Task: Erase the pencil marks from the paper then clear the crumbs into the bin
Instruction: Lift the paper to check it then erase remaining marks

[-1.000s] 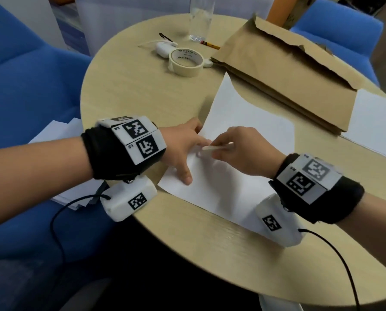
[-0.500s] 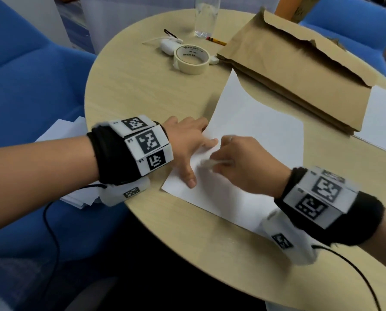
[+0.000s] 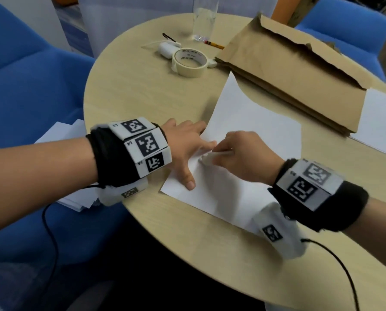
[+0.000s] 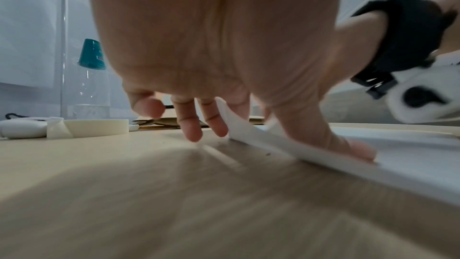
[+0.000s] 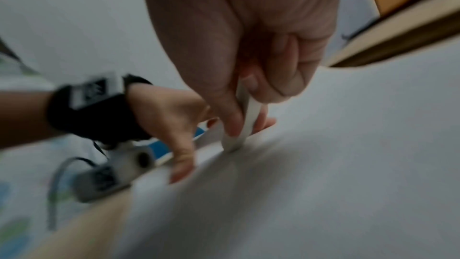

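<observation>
A loose stack of sheets [image 3: 75,198] lies under the left wrist, off the table [image 3: 129,95] edge. The left hand [image 3: 183,149] spreads its fingers [image 4: 191,127] flat, thumb pressing the paper [image 3: 255,122] near its lifted edge. Just right of it, the right hand [image 3: 243,156] has fingers [image 5: 231,121] clamped on a white eraser [image 5: 239,131], its tip touching the paper. Beyond the fingers sit tape [image 3: 189,62], a glass [image 3: 204,16] and a pencil [image 3: 214,44], partly hidden; a brown bag [image 3: 299,81] lies further right. Marks and crumbs are too blurred to make out.
</observation>
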`<state>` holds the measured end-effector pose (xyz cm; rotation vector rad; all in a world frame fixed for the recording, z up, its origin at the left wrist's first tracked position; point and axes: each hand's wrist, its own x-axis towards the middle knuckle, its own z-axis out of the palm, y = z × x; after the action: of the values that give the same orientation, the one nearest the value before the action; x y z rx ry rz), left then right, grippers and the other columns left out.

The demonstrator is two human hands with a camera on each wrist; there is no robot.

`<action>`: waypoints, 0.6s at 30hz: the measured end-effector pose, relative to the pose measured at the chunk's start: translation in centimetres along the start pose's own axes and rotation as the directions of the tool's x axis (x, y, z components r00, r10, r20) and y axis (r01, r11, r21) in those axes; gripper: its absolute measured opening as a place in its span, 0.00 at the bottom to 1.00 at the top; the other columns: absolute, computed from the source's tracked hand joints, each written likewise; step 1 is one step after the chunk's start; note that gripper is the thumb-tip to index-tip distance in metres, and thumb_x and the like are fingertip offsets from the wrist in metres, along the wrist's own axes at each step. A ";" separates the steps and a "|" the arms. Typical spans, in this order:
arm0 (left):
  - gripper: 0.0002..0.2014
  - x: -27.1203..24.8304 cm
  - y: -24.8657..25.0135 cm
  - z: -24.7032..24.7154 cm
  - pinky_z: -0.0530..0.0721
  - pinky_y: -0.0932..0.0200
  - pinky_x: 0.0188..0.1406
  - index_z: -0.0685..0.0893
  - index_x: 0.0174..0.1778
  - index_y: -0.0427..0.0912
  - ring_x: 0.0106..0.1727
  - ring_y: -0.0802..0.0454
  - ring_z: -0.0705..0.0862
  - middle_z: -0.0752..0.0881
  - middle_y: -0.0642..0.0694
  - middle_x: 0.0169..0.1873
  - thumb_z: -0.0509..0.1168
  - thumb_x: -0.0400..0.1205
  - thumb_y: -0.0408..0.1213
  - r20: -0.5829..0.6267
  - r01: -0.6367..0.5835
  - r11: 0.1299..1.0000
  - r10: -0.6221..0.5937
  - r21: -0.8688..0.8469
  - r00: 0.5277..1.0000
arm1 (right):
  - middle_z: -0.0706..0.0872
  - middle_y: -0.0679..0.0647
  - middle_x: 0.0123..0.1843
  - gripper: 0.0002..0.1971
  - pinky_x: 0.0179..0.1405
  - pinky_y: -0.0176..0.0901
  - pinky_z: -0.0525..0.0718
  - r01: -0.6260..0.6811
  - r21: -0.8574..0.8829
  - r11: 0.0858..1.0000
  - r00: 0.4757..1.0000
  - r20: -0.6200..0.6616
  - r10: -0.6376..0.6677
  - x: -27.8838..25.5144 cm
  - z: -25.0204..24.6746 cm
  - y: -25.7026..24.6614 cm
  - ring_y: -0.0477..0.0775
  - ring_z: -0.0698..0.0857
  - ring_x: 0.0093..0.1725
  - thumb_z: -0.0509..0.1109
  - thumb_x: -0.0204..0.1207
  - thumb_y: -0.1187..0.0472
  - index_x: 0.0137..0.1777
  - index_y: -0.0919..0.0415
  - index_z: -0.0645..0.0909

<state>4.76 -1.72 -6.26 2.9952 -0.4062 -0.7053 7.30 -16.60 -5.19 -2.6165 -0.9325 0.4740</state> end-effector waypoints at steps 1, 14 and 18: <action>0.49 0.0 -0.1 0.0 0.60 0.51 0.56 0.56 0.79 0.63 0.67 0.47 0.64 0.60 0.50 0.51 0.74 0.64 0.61 0.003 0.004 1.000 -0.004 -0.009 1.000 | 0.75 0.50 0.30 0.13 0.41 0.42 0.75 0.015 -0.011 1.000 1.000 -0.008 -0.015 0.0 0.0 0.1 0.48 0.74 0.32 0.68 0.76 0.52 0.41 0.61 0.88; 0.33 0.9 0.2 -0.8 0.68 0.56 0.71 0.65 0.78 0.51 0.74 0.46 0.68 0.67 0.46 0.73 0.70 0.77 0.44 -0.150 0.032 0.911 -0.102 -0.411 0.983 | 0.83 0.52 0.39 0.13 0.37 0.38 0.75 -0.308 0.427 0.850 0.951 0.154 0.267 -2.6 -0.6 4.5 0.49 0.78 0.38 0.72 0.73 0.53 0.49 0.62 0.87; 0.44 1.7 -0.1 -1.9 0.79 0.56 0.54 0.47 0.82 0.51 0.61 0.44 0.79 0.77 0.44 0.59 0.66 0.78 0.27 -0.169 0.035 0.576 -0.296 -0.817 0.940 | 0.82 0.51 0.38 0.08 0.36 0.36 0.75 -0.274 0.446 0.852 0.961 0.154 0.228 -3.2 -0.7 4.7 0.48 0.77 0.37 0.69 0.76 0.56 0.48 0.58 0.86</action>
<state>7.11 -2.17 -5.35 2.1815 0.2022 -0.2964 7.83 -22.22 -5.81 -2.2863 -0.4237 0.7886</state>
